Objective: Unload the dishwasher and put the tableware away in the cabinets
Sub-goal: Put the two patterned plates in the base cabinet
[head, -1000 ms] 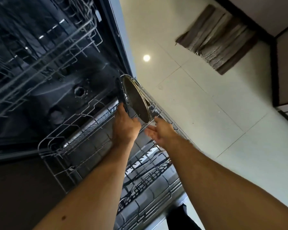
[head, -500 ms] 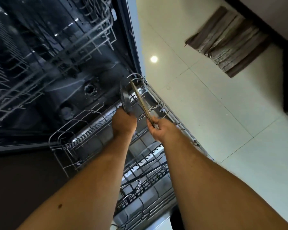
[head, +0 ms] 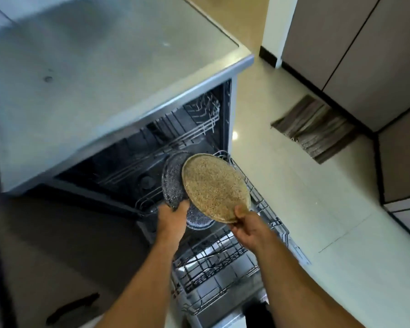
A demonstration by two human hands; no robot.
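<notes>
The person stands over the open dishwasher (head: 180,147), both arms stretched down to its pulled-out lower rack (head: 258,209). The right hand (head: 249,227) pinches the near edge of a tan speckled plate (head: 216,187), thumb on top and fingers underneath, and holds it tilted above the far end of the rack, clear of the wires. The left hand (head: 172,217) is curled round the lower edge of a dark speckled plate (head: 173,179), which stands nearly upright just behind the tan one, over the mouth of the dishwasher. A further dark speckled dish (head: 198,220) shows between the two hands, under the tan plate; I cannot tell whether it sits in the rack or is held too. Some cutlery (head: 213,259) seems to lie in the near part of the rack, though it is too blurred to be sure. The upper rack (head: 199,121) inside looks bare as far as I can see. By my reckoning the unloading is well along, but nothing in hand has reached a cabinet (head: 355,55) yet, and those stand across the floor from the dishwasher. The table (head: 92,67) over the dishwasher carries nothing I can make out.
</notes>
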